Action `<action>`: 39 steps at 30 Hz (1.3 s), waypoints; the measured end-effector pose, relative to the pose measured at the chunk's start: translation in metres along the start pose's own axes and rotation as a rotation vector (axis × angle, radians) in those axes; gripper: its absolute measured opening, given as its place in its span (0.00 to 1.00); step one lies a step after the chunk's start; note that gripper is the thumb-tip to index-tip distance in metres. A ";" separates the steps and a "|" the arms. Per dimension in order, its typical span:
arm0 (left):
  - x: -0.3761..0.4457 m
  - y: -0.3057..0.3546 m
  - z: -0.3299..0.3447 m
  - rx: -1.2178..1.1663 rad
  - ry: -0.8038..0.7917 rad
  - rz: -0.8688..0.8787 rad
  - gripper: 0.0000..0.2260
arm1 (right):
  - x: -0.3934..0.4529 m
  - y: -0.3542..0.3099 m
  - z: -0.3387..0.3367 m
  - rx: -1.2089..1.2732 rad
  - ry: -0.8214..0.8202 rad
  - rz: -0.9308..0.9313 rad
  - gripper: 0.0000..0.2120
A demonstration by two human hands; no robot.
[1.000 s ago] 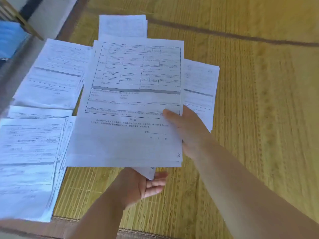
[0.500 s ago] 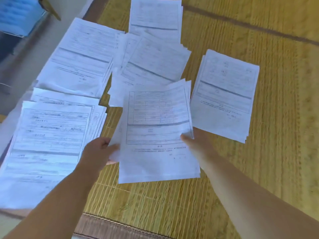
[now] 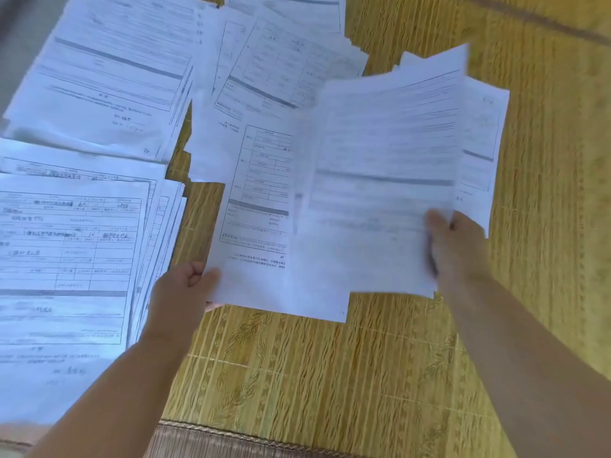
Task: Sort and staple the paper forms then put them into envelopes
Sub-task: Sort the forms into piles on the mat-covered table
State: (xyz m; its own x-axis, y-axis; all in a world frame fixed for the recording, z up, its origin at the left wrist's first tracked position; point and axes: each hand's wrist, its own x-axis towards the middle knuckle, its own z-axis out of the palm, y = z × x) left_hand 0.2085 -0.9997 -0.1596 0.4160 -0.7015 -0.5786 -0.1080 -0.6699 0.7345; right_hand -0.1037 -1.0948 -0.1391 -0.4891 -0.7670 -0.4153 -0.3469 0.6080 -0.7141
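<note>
Above the woven straw mat (image 3: pixel 330 375), I hold two thin white printed forms. My left hand (image 3: pixel 180 292) has its grip closed on the lower left corner of one form (image 3: pixel 258 226), thumb on top, fingers curled beneath. My right hand (image 3: pixel 456 249) pinches the blurred form (image 3: pixel 380 180) at its right edge; this sheet overlaps the first. Left of the held forms lies a fanned stack (image 3: pixel 66 252); beyond them more flat, ruled stacks (image 3: pixel 109 77) spread over the mat, and another pile (image 3: pixel 486 133) sits under the blurred sheet.
</note>
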 end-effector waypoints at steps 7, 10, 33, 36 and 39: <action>0.000 -0.009 -0.001 -0.038 0.013 0.034 0.04 | 0.022 0.004 -0.021 0.687 0.026 0.392 0.05; 0.000 -0.010 0.000 -0.051 0.013 0.032 0.04 | 0.014 -0.004 -0.013 0.569 0.012 0.270 0.06; -0.012 -0.014 -0.003 -0.117 -0.136 0.030 0.10 | -0.021 -0.007 0.050 -0.165 -0.017 -0.219 0.22; -0.019 -0.018 -0.004 -0.110 -0.119 0.034 0.09 | -0.012 -0.024 0.028 0.116 0.116 0.004 0.17; -0.023 -0.025 -0.006 -0.106 -0.112 0.019 0.10 | -0.008 -0.030 0.017 0.083 0.094 0.095 0.19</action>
State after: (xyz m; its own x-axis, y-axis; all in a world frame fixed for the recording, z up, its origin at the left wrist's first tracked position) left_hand 0.2065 -0.9657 -0.1624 0.3109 -0.7406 -0.5957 -0.0165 -0.6309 0.7757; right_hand -0.0757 -1.1105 -0.1246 -0.5911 -0.6816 -0.4314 -0.2298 0.6549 -0.7199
